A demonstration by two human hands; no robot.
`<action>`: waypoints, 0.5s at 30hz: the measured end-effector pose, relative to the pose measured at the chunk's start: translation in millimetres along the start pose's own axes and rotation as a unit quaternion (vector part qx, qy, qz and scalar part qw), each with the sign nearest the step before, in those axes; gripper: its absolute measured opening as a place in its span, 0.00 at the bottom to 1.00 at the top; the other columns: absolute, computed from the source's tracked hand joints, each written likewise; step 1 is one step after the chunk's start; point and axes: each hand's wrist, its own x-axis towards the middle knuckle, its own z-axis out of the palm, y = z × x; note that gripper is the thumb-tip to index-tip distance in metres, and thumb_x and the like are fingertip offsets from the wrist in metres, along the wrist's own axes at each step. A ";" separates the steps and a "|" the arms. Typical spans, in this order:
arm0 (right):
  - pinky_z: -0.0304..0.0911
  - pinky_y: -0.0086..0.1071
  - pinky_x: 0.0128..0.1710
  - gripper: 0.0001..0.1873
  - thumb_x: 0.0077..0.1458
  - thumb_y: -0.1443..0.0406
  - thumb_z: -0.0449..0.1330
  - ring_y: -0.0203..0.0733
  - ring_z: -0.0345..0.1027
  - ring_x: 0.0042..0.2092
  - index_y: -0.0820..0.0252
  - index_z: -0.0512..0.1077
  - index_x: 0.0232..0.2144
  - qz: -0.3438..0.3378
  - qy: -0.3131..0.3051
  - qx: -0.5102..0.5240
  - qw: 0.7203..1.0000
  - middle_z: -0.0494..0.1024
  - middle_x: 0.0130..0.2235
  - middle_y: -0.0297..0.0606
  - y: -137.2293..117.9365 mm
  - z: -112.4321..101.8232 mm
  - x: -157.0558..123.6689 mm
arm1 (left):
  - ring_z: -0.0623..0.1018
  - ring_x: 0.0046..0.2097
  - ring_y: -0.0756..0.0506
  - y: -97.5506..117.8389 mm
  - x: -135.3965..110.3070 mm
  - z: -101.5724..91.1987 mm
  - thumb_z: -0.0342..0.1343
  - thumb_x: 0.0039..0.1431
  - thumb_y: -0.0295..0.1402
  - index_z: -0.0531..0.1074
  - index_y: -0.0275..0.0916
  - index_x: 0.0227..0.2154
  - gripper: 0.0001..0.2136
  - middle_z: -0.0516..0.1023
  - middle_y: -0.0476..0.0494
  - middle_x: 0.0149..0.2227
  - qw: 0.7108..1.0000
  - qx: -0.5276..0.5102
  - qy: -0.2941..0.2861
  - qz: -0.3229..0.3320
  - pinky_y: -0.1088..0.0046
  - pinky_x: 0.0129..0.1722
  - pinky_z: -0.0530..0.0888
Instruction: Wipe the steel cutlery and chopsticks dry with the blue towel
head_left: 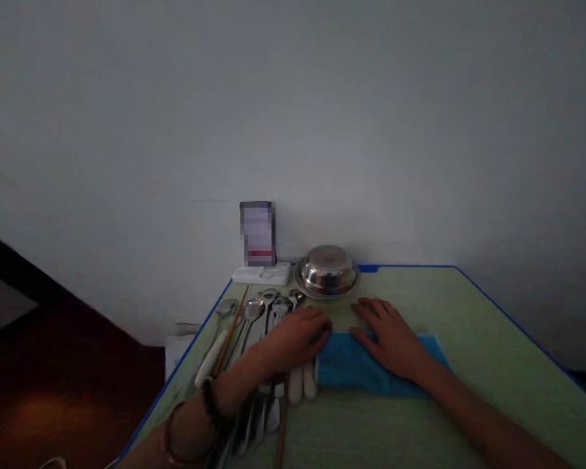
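A blue cloth (354,371) lies in a flat strip on the pale green table. My right hand (390,335) rests palm down over its upper edge, fingers spread and stretched past it. At the cloth's upper left corner is my left hand (303,333), its fingers bent towards the right and the thumb a little apart from them. I see nothing held in either hand. Under and beside my left forearm lie several metal spoons (254,309), a wooden chopstick (232,332) and white handles (303,384); my arm hides part of them.
An upturned shiny metal bowl (327,270) stands at the back of the table near the wall. To its left, a phone (258,233) with a blurred screen stands upright behind a white tray-like piece (239,276). Blue trim (508,319) marks the table's edge.
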 end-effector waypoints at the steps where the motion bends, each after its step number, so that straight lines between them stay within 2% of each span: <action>1: 0.51 0.42 0.54 0.26 0.56 0.54 0.46 0.48 0.52 0.54 0.61 0.62 0.52 -0.001 0.001 0.002 1.000 0.63 0.53 0.44 0.5 0.1 1.2 | 0.69 0.42 0.48 1.4 0.1 -2.0 0.45 0.58 0.29 0.66 0.38 0.36 0.06 0.71 0.46 0.37 1.000 -0.001 -0.002 0.005 0.75 0.44 0.65; 4: 0.51 0.43 0.54 0.26 0.56 0.54 0.46 0.48 0.53 0.54 0.60 0.61 0.52 -0.003 0.003 0.005 1.000 0.63 0.53 0.44 1.8 0.5 3.8 | 0.69 0.43 0.49 3.8 0.2 -9.0 0.45 0.58 0.30 0.65 0.39 0.37 0.06 0.71 0.48 0.39 1.000 0.010 -0.006 -0.008 0.76 0.45 0.65; 7: 0.52 0.43 0.54 0.26 0.56 0.54 0.46 0.48 0.53 0.53 0.60 0.62 0.52 -0.004 0.005 0.005 1.000 0.64 0.52 0.44 2.5 0.7 4.4 | 0.70 0.42 0.49 -2.0 -1.8 -19.4 0.43 0.59 0.32 0.65 0.40 0.35 0.07 0.71 0.48 0.39 0.997 0.039 -0.011 -0.064 0.75 0.44 0.65; 10: 0.52 0.43 0.54 0.26 0.56 0.54 0.46 0.47 0.54 0.53 0.60 0.62 0.52 -0.003 0.004 0.003 1.000 0.64 0.52 0.44 2.8 0.6 4.4 | 0.72 0.41 0.44 -20.5 -9.5 -33.5 0.41 0.59 0.34 0.66 0.37 0.35 0.10 0.71 0.41 0.38 0.979 0.087 -0.012 -0.186 0.66 0.42 0.67; 13: 0.52 0.43 0.54 0.26 0.56 0.53 0.46 0.47 0.54 0.53 0.61 0.62 0.52 -0.006 0.005 0.004 1.000 0.64 0.52 0.45 3.5 1.2 4.7 | 0.71 0.44 0.33 -46.0 -21.2 -44.9 0.39 0.58 0.37 0.64 0.30 0.41 0.16 0.68 0.28 0.42 0.935 0.135 -0.022 -0.327 0.55 0.37 0.68; 15: 0.52 0.43 0.54 0.26 0.56 0.54 0.47 0.47 0.54 0.53 0.61 0.62 0.52 -0.009 0.007 0.005 1.000 0.64 0.51 0.45 4.5 2.1 5.2 | 0.70 0.45 0.29 -60.3 -27.4 -46.7 0.43 0.55 0.42 0.64 0.29 0.43 0.21 0.66 0.25 0.45 0.907 0.149 -0.043 -0.391 0.51 0.37 0.68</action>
